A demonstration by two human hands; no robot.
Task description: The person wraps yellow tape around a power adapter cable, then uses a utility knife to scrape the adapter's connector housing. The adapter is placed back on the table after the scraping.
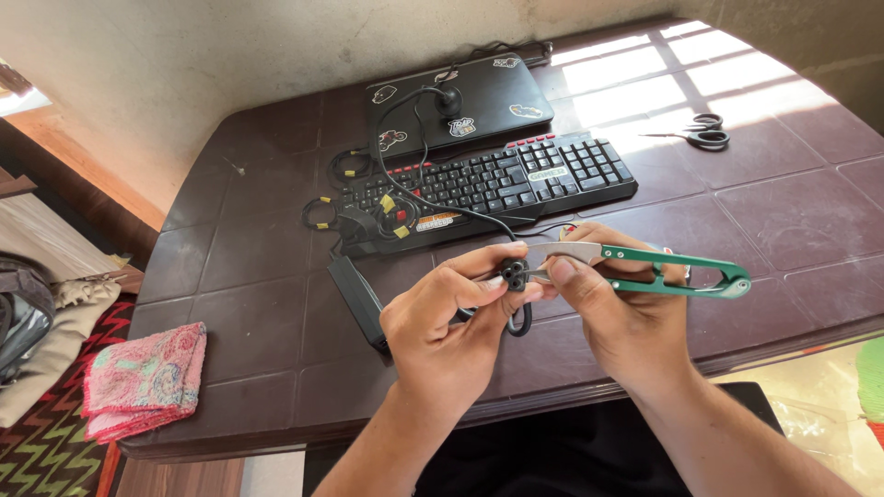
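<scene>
While the left hand (442, 327) pinches the black plug end (512, 273) of a black cable (414, 175) between thumb and forefinger, the right hand (615, 304) is closed round a pair of green-handled thread snips (658, 267). Snip blades are steel, pointing left, tips right at the plug, touching or near enough that I can't separate them from here. Can't tell if the blades are parted or closed. The right thumb lies along the blade, and the other fingers wrap the green handle loop, which sticks out to the right past the hand.

Both hands are held together just above the near edge of a dark brown tiled table (792, 212). A short loop of the cable hangs under the plug; the rest runs back across the table, over the black keyboard (516, 175), up to a round black part sitting on a closed black laptop (479, 97) with stickers on its lid.

Left of the keyboard are coiled black leads with yellow tags (391, 207). A black power brick (354, 294) lies on the table just left of the left hand. Scissors (704, 133) with dark handles are far right, in the sunlit patch, well apart from the hands. A pink patterned folded cloth (143, 377) sits at the table's near left corner.
</scene>
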